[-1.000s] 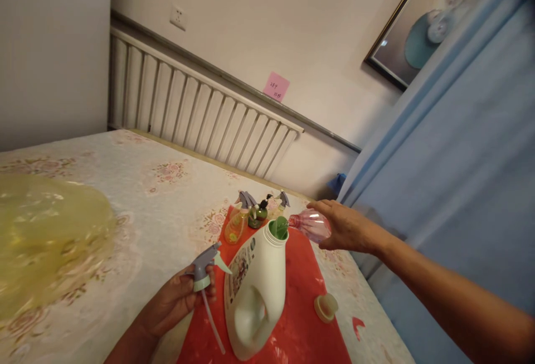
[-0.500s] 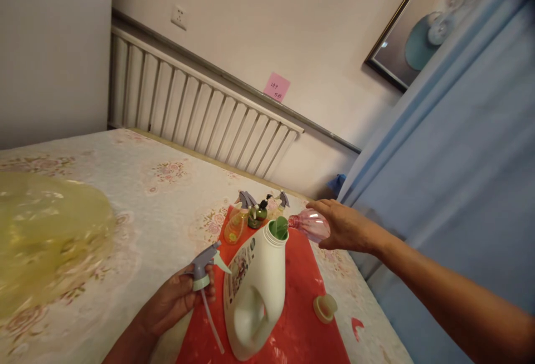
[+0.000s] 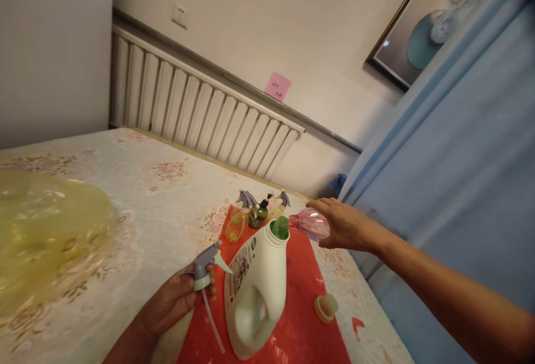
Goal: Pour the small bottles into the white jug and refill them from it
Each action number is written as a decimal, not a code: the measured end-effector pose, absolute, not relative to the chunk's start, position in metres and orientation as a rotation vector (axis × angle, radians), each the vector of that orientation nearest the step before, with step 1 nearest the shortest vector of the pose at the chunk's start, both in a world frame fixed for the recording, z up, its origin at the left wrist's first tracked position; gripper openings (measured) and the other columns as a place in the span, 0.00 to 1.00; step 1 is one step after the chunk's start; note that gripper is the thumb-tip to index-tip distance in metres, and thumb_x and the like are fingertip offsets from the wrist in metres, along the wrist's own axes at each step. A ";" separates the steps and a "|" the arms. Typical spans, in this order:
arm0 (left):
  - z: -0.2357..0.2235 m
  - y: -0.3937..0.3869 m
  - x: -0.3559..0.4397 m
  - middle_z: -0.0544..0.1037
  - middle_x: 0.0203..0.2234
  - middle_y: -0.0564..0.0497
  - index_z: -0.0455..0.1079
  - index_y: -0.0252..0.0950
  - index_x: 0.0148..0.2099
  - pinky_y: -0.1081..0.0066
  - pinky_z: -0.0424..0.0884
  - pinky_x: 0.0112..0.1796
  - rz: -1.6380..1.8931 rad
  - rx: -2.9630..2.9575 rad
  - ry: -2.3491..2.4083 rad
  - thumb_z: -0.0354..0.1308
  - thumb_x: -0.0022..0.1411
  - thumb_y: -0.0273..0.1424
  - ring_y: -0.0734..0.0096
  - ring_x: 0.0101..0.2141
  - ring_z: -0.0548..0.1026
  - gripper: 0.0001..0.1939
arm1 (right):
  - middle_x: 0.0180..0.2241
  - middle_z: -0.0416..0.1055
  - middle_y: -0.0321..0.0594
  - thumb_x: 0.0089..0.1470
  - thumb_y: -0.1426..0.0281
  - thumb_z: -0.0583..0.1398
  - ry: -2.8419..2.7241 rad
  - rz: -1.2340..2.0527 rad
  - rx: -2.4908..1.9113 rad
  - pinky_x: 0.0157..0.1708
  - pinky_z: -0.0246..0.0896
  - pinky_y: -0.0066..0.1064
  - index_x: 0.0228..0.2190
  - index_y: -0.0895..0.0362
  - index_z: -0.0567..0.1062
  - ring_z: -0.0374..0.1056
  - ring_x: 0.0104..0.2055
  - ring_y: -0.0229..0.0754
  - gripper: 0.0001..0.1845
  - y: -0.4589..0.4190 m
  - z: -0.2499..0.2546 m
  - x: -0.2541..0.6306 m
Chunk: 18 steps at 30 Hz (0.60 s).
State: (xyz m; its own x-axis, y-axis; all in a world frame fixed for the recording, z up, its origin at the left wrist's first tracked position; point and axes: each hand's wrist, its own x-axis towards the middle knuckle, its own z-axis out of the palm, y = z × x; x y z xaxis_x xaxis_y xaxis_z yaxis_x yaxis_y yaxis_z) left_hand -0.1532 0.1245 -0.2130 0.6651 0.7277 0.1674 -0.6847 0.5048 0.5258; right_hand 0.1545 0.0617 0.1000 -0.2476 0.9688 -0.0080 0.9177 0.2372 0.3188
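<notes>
My left hand [image 3: 178, 297] grips a grey spray trigger head [image 3: 203, 263], its thin dip tube hanging down. In my right hand [image 3: 340, 223], thumb and fingers hold the base of a clear pink bottle [image 3: 310, 224]. The bottle lies tilted sideways, neck pointing left, close to a green funnel-like piece [image 3: 280, 226] in the mouth of a large white jug [image 3: 267, 280]. Whether the neck touches the green piece I cannot tell. The jug stands upright on a red mat [image 3: 298, 291] and has a printed label and a side handle.
Behind the jug stand a clear orange-tinted spray bottle [image 3: 236, 226], a small green bottle [image 3: 258, 217] and another spray bottle [image 3: 282, 202]. A pale cap [image 3: 326, 307] lies on the mat's right side. Yellow plastic [image 3: 50, 236] covers the left of the flowered tablecloth [image 3: 175, 213].
</notes>
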 end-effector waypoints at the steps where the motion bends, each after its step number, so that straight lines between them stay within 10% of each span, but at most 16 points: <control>1: -0.213 0.124 -0.153 0.80 0.39 0.48 0.75 0.37 0.46 0.60 0.75 0.42 0.855 0.599 0.082 0.67 0.52 0.30 0.59 0.36 0.80 0.17 | 0.51 0.67 0.48 0.37 0.67 0.68 2.304 0.368 1.785 0.47 0.60 0.40 0.57 0.55 0.63 0.63 0.49 0.53 0.44 0.062 0.100 0.154; 18: -0.217 0.125 -0.153 0.79 0.40 0.48 0.75 0.38 0.45 0.59 0.75 0.41 0.860 0.597 0.085 0.67 0.52 0.29 0.58 0.36 0.80 0.15 | 0.51 0.67 0.48 0.36 0.68 0.68 2.277 0.422 1.757 0.48 0.60 0.40 0.55 0.56 0.64 0.64 0.49 0.54 0.43 0.062 0.105 0.147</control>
